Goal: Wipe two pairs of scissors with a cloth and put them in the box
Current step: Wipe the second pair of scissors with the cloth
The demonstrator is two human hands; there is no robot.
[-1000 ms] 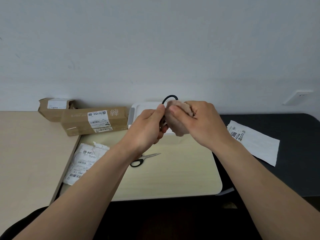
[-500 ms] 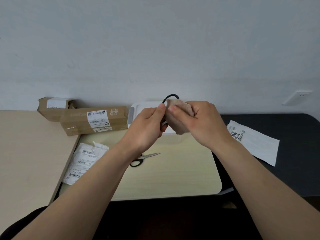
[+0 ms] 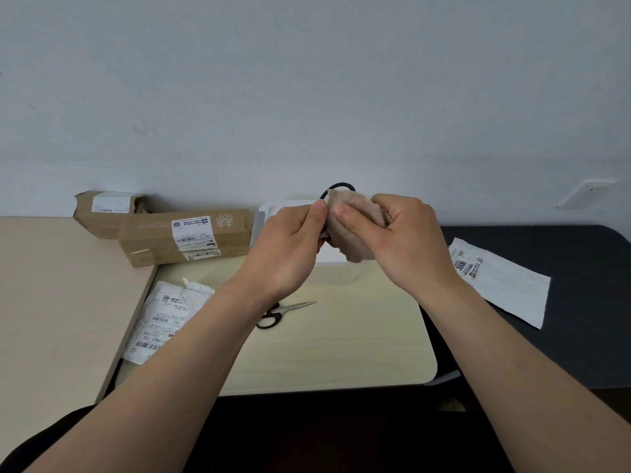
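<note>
1. Step in hand: wiping. The left hand (image 3: 286, 247) pinches the first scissors (image 3: 337, 186); the right hand (image 3: 406, 240) clamps the cloth (image 3: 351, 230) round them.
2. The second scissors (image 3: 283, 310) lie untouched at 7 o'clock below the hands.
3. Next move, judged: place the wiped pair in the box (image 3: 276, 209) at 12 o'clock behind the hands.

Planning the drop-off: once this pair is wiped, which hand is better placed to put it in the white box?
Left, probably. The left hand pinches the scissors, with the white box just behind it; the right hand is occupied gripping the cloth.
</note>
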